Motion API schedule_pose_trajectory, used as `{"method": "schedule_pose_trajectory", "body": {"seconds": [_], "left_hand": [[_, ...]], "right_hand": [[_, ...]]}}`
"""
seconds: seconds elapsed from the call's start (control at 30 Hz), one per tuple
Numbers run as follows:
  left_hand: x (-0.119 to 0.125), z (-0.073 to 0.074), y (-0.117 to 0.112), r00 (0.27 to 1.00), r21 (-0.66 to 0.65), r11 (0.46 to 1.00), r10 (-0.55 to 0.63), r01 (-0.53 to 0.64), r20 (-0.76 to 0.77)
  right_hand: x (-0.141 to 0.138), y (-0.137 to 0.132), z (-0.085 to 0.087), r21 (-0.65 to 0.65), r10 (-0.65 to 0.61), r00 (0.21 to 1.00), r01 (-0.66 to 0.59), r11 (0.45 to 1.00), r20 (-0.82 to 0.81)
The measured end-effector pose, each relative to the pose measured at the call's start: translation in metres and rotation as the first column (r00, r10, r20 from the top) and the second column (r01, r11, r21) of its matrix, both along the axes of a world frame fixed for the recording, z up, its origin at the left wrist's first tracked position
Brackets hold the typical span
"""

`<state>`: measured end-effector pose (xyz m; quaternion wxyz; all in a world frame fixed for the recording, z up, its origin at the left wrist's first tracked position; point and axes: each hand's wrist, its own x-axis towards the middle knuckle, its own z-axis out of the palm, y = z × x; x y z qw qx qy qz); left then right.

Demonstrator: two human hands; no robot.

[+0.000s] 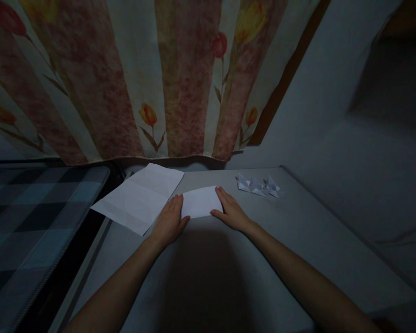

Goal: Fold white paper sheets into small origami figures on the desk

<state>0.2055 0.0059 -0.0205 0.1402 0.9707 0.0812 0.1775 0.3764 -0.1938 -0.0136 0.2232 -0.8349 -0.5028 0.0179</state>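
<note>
A small white folded sheet of paper (200, 202) lies crosswise on the pale table in front of me. My left hand (170, 217) has hold of its left end, the fingers along the side and the thumb at the near corner. At the opposite end, my right hand (230, 209) grips the paper the same way, its thumb by the near right corner. The undersides of the fingers are hidden. Just left of my left hand rests a larger white sheet (142, 196) with faint creases, partly over the table's left edge.
Several small folded paper pieces (258, 185) with pointed tips stand at the table's back right. The table (291, 231) meets a wall on the right. A checked mattress (31, 222) lies at left, across a dark gap. A striped tulip curtain (187, 83) hangs behind.
</note>
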Motion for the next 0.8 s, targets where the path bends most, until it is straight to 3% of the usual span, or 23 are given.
{"method": "schedule_pose_trajectory", "body": {"seconds": [0.23,0.47,0.53,0.6,0.67,0.73,0.8], "left_hand": [[0.0,0.002,0.0,0.999,-0.055,0.998,0.04,-0.039,0.023],[0.001,-0.002,0.003,0.984,-0.107,0.993,0.072,-0.055,0.165],[0.001,-0.001,0.002,0.977,-0.101,0.995,0.032,-0.011,0.213],[0.0,-0.001,0.001,0.968,-0.033,0.995,-0.083,0.093,0.235],[-0.001,0.001,-0.001,0.957,0.071,0.977,-0.21,0.199,0.203],[-0.002,0.002,-0.003,0.95,0.15,0.954,-0.281,0.26,0.139],[-0.002,0.003,-0.005,0.946,0.189,0.938,-0.312,0.292,0.087]], "right_hand": [[-0.005,0.007,0.003,0.352,-0.037,0.986,0.094,0.931,-0.163],[-0.009,0.014,0.001,0.445,-0.098,0.96,0.21,0.871,-0.262],[-0.007,0.011,0.003,0.453,-0.112,0.965,0.212,0.866,-0.239],[-0.006,0.003,0.009,0.439,-0.1,0.98,0.166,0.883,-0.17],[-0.007,-0.007,0.017,0.352,-0.032,0.999,0.045,0.935,-0.044],[-0.012,-0.018,0.025,0.163,0.094,0.993,-0.106,0.981,0.077],[-0.019,-0.025,0.03,-0.04,0.222,0.969,-0.219,0.975,0.107]]}}
